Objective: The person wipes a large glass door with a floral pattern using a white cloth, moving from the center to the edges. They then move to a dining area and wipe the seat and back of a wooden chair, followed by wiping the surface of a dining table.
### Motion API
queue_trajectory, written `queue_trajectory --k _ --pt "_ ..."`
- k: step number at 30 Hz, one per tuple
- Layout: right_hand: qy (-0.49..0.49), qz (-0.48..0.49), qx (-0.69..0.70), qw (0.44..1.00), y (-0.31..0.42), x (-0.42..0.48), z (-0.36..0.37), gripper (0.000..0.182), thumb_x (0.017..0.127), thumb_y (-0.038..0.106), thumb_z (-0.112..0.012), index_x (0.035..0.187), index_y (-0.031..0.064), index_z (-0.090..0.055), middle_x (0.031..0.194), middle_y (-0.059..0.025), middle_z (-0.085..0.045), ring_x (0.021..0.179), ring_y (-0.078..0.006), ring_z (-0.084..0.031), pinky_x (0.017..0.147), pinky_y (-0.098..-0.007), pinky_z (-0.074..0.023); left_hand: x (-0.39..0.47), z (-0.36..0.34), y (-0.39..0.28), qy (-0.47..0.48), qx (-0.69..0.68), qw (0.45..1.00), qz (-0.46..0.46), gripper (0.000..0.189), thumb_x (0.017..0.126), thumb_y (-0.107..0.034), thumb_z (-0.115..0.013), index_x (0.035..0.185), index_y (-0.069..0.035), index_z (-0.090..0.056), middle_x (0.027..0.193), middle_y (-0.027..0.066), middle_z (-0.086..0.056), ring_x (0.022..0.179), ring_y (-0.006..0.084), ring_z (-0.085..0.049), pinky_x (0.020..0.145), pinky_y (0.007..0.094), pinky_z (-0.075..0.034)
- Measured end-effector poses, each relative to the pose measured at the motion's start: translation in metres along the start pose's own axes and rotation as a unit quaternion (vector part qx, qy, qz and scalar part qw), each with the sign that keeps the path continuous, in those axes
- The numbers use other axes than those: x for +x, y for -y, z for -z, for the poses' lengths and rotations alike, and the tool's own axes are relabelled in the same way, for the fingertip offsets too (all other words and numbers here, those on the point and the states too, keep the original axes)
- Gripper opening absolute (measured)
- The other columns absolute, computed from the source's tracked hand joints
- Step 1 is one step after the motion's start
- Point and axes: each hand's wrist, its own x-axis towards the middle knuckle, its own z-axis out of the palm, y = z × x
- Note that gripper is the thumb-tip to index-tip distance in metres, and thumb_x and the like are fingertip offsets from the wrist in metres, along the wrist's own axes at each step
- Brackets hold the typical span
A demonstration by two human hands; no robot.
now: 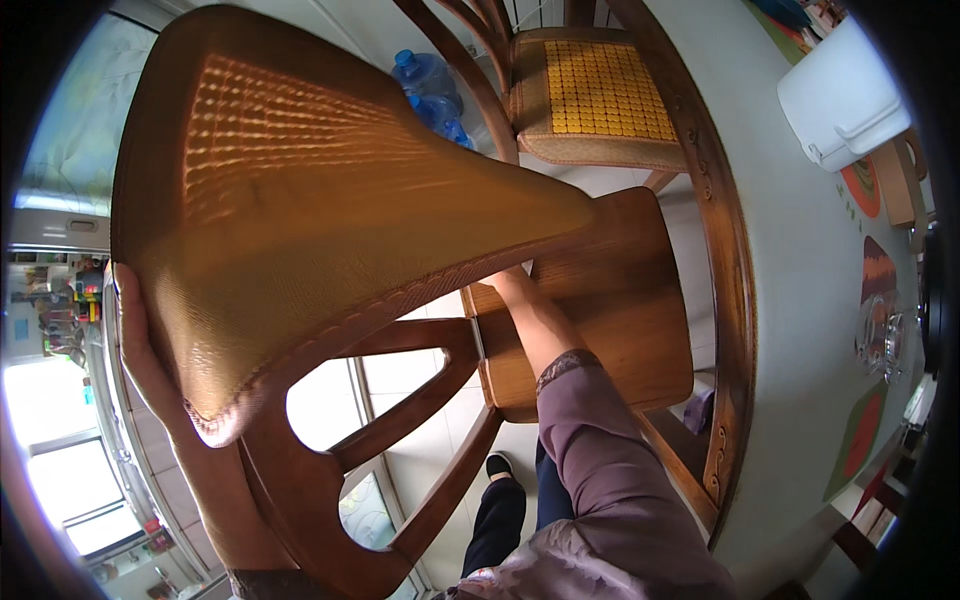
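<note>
A large brown seat cushion (pixel 322 247) with a woven panel and stitched edge is raised over a wooden chair. My left hand (pixel 135 330) grips its left edge, with part of the hand behind it. Only the back of my right hand (pixel 510 279) and the wrist show at the cushion's lower edge; the fingers are hidden beneath. Under my right forearm lies the bare wooden chair seat (pixel 615 315). The chair's curved wooden backrest (pixel 300 480) stands to the left, partly covered by the cushion.
A dining table (pixel 795 300) with a carved wooden edge runs down the right, bearing a white container (pixel 844 97) and glassware (pixel 885 337). Another chair with a tiled yellow seat mat (pixel 607 90) stands at the top. Blue plastic water bottles (pixel 427 86) stand behind the cushion.
</note>
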Motion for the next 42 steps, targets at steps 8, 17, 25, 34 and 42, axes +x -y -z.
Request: queue_trajectory --k 8,17,25,34,42 --pt "0.195 -0.154 -0.554 0.794 0.113 0.039 0.179 0.043 0.092 0.037 -0.037 0.131 0.0188 -0.039 0.142 -0.0002 -0.032 0.132 -0.0227 -0.026 0.103 -0.0547 -0.0243 -0.012 0.025 -0.006 -0.098 0.015 0.995 -0.024 0.044 0.092 -0.037 -0.051 0.115 0.000 -0.055 0.113 0.0099 -0.058 0.101 0.0168 -0.057 0.087 0.0301 -0.046" --pt "0.047 -0.066 -0.582 0.809 0.086 0.023 0.133 0.034 0.089 0.032 -0.045 0.117 0.0137 -0.052 0.135 -0.0115 -0.037 0.130 -0.0313 -0.025 0.101 -0.0580 -0.0245 -0.006 0.017 -0.003 -0.064 0.072 0.994 -0.045 0.048 0.090 -0.038 -0.052 0.119 0.000 -0.049 0.119 0.0139 -0.052 0.108 0.0235 -0.052 0.091 0.0372 -0.043" --pt "0.132 -0.048 -0.517 0.845 0.097 0.027 0.145 0.032 0.087 0.031 -0.048 0.117 0.0172 -0.049 0.133 -0.0057 -0.040 0.130 -0.0274 -0.031 0.094 -0.0536 -0.0318 -0.022 0.000 -0.003 -0.019 0.197 0.974 -0.113 0.054 0.089 -0.040 -0.051 0.125 0.000 -0.043 0.127 0.0177 -0.046 0.116 0.0300 -0.046 0.097 0.0441 -0.039" --pt "-0.033 -0.309 -0.495 0.811 0.061 0.006 0.266 0.053 0.089 0.049 -0.039 0.137 0.0261 -0.029 0.134 -0.0096 -0.038 0.115 -0.0338 -0.046 0.085 -0.0571 -0.0377 -0.010 0.019 -0.006 0.000 0.199 0.976 -0.090 0.049 0.089 -0.040 -0.053 0.118 -0.001 -0.049 0.117 0.0138 -0.053 0.105 0.0249 -0.053 0.090 0.0395 -0.044" --pt "-0.111 -0.349 -0.508 0.780 0.078 -0.147 0.303 0.048 0.090 0.047 -0.038 0.130 0.0197 -0.036 0.122 -0.0132 -0.047 0.110 -0.0338 -0.048 0.085 -0.0556 -0.0381 0.002 0.048 -0.018 -0.026 0.103 0.994 -0.019 0.040 0.089 -0.035 -0.058 0.108 0.000 -0.056 0.105 0.0096 -0.061 0.094 0.0181 -0.061 0.082 0.0318 -0.049"
